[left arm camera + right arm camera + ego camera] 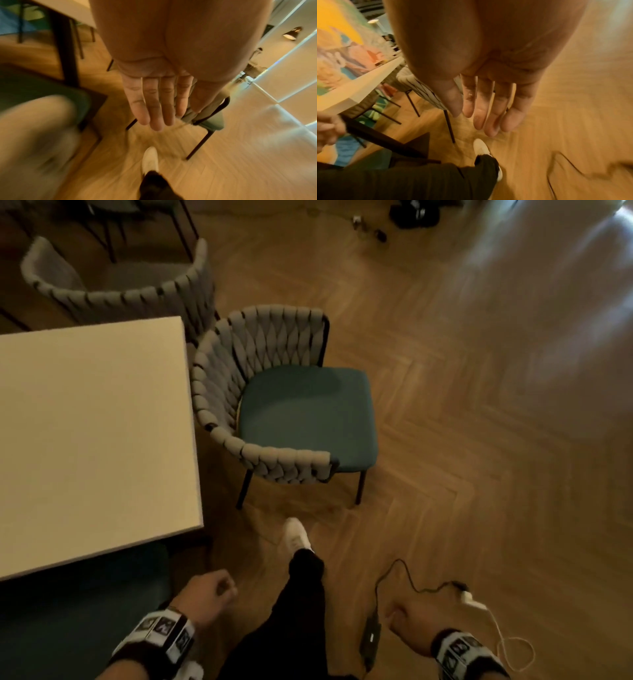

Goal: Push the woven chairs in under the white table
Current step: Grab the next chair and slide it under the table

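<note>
A woven grey chair (301, 412) with a teal seat stands on the floor right of the white table (96, 440). Its curved back is close to the table's right edge and its seat points away from the table. A second woven chair (120, 289) stands at the table's far corner. My left hand (214, 590) hangs near the table's near corner, holding nothing. My right hand (406, 623) hangs low on the right, also holding nothing. The wrist views show the left hand (154, 105) and right hand (488, 108) with straight, relaxed fingers, with the chair (211, 121) beyond them.
A dark teal seat (85, 594) sits under the table's near edge. My foot in a white shoe (294, 535) steps toward the chair. A black cable (411, 587), power brick (371, 635) and white plug (474, 604) lie on the wooden floor at right.
</note>
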A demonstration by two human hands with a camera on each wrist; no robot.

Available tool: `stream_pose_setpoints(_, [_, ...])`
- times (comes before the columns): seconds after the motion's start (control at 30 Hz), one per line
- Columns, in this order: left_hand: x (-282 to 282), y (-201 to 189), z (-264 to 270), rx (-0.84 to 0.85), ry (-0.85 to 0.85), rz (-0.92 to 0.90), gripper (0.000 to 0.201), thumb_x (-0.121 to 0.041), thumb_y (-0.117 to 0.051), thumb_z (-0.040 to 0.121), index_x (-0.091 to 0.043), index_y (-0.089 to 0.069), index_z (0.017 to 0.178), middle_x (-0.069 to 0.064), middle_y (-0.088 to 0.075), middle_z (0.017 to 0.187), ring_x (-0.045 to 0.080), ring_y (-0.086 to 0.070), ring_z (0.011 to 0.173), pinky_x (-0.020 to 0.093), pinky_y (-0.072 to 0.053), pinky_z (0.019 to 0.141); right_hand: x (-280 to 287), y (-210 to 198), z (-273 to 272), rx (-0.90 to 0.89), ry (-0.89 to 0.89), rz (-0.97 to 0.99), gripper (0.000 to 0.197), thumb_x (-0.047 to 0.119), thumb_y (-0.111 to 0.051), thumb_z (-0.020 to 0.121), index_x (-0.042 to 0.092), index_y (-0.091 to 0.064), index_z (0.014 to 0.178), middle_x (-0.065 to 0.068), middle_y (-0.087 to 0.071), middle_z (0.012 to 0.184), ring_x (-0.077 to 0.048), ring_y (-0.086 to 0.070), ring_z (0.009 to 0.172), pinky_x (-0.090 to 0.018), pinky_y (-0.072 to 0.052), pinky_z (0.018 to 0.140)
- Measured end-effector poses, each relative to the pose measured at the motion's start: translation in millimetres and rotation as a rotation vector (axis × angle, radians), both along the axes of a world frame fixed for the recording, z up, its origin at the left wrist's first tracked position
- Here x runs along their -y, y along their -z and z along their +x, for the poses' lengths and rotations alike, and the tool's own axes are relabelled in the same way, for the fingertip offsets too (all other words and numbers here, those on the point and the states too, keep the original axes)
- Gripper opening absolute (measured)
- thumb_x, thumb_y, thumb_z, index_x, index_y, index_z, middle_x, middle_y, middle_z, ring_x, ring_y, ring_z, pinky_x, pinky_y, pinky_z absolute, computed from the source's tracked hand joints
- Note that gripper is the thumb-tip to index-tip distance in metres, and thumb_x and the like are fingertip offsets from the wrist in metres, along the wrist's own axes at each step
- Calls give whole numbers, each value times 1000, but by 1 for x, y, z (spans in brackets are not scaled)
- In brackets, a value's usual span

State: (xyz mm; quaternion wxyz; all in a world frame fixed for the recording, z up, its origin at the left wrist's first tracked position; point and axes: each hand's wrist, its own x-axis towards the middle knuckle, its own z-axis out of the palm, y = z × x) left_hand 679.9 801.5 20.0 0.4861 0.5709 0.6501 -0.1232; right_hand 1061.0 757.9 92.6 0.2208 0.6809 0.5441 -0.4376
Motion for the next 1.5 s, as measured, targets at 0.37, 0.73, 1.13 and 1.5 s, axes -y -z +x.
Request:
stream_pose_setpoints(0.37, [-305,0,38,-277,249,363,71,-67,-52,86,-21,-45,139,8,-49,142,29,-41,133,45,-26,115,-333,55,-84,-153,-270,298,11,30,-55,88,23,-54,97,-5,-62,97,-27,-58,89,-33,-49,71])
stream_pose_setpoints(0.73, [-345,12,43,-485,560,-8,72,-69,-68,72,-29,-59,132,2,-59,131,27,-46,126,44,-28,110,-365,104,-127,-85,-822,267,34,22,-62,83,15,-51,114,-8,-67,111,-31,-66,101,-41,-52,75])
stream_pose_setpoints(1.13, [-379,12,281,-403,266,87,61,-77,-50,80,-24,-66,106,5,-66,106,31,-56,106,49,-37,94,-510,86,94,41,-1196,290,33,23,-51,92,18,-48,125,-8,-64,123,-31,-62,111,-44,-50,87])
stream_pose_setpoints(1.5, [-449,16,369,-10,-92,71,48,-50,-60,87,-26,-59,128,5,-67,119,27,-62,106,40,-54,89,-617,72,171,307,-1230,158,26,27,-65,85,21,-63,110,-3,-66,115,-25,-64,105,-37,-47,80])
